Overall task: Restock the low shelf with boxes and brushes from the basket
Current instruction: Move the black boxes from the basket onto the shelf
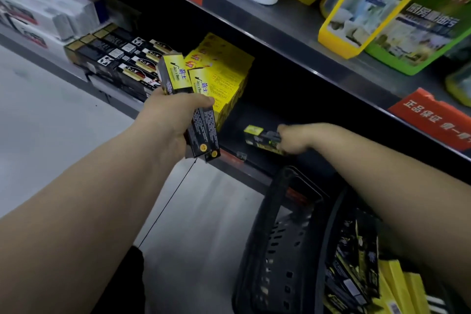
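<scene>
The low dark metal shelf (257, 173) is only partly stocked. The black plastic basket (277, 250) below it holds more packs, so much is left. A stack of yellow cardboard boxes (224, 69) sits on the shelf. The left hand (173, 115) curls round two long black-and-yellow boxes (204, 132) before that stack. The blurred right hand (293, 139) grips one small black-and-yellow box (260, 135) by its end, low on the shelf.

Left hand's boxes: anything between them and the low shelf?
Partly. The left hand holds its black-and-yellow boxes in front of the yellow stack on the low shelf, so straight ahead is taken. The bare patch right of the stack looks free up to the box the right hand grips.
</scene>
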### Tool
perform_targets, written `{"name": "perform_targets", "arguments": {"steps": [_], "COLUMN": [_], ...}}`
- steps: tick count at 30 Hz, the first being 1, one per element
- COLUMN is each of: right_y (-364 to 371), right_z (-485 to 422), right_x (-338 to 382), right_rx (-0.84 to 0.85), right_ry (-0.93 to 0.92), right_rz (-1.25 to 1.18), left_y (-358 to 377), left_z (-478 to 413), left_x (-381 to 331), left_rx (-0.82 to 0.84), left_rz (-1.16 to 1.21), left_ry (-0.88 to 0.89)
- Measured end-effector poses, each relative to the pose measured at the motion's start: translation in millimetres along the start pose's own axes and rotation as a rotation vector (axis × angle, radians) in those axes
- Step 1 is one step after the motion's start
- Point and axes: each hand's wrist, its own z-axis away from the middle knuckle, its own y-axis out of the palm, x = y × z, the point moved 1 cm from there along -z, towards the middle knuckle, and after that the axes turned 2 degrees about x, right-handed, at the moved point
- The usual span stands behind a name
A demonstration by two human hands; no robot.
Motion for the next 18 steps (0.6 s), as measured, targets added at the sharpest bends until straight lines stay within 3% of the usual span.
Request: {"name": "perform_targets", "arguments": {"steps": [4,18], "right_y": [-5.3,25.4], "right_z": [-36.0,-67.6], "right_x": [28.8,49.2], "right_rx": [-0.056,0.05], "right_ry": [-0.034,-0.124], "right_rz": [0.111,0.281], "left_y": [-1.6,0.5], "left_z": [-2.2,-8.7], "left_x": [2.2,2.5], "left_rx": [-0.012,-0.016], "left_rz": [0.011,0.018], "left_ry": [-0.012,-0.025]}}
